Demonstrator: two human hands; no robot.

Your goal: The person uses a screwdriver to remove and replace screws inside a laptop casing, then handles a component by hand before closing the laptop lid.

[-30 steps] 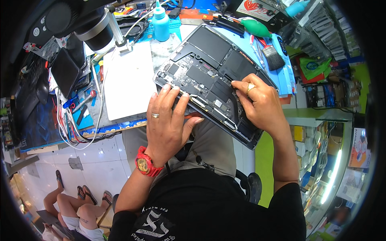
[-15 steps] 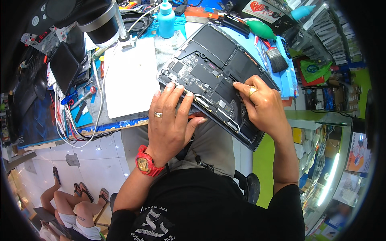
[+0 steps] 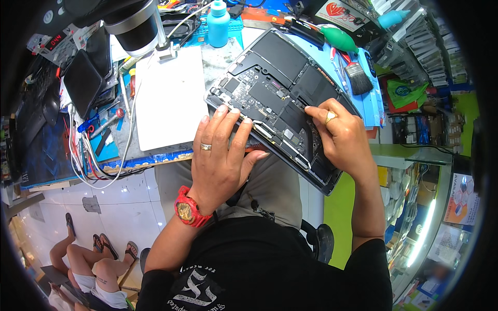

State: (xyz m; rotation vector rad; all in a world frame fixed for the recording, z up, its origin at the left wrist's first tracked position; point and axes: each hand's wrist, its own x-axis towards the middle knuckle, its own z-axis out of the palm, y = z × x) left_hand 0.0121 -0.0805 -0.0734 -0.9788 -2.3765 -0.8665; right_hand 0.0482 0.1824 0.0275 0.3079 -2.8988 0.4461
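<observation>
An opened laptop body (image 3: 332, 186) lies at a slant over the bench edge, its circuit board (image 3: 263, 94) and black battery cells (image 3: 275, 54) exposed. My left hand (image 3: 220, 153) rests on its near-left edge, fingers stretched out and a little apart. On the laptop's right half, my right hand (image 3: 340, 137) has thumb and forefinger pinched together against the inside, beside the board. What those fingertips grip, if anything, is too small to make out. A flat, plain white panel (image 3: 171, 106) lies left of the laptop.
A microscope (image 3: 132, 33) overhangs the panel. Behind the laptop stand a light-blue bottle (image 3: 218, 28) and a green air blower (image 3: 340, 39). A black-bristled brush (image 3: 359, 80) lies at right. White cables (image 3: 75, 150) and tools crowd the left. Another person's legs (image 3: 93, 264) show lower left.
The whole view has shifted slightly. Both hands keep nearly the same places on the laptop; the right fingertips remain pinched at the same spot.
</observation>
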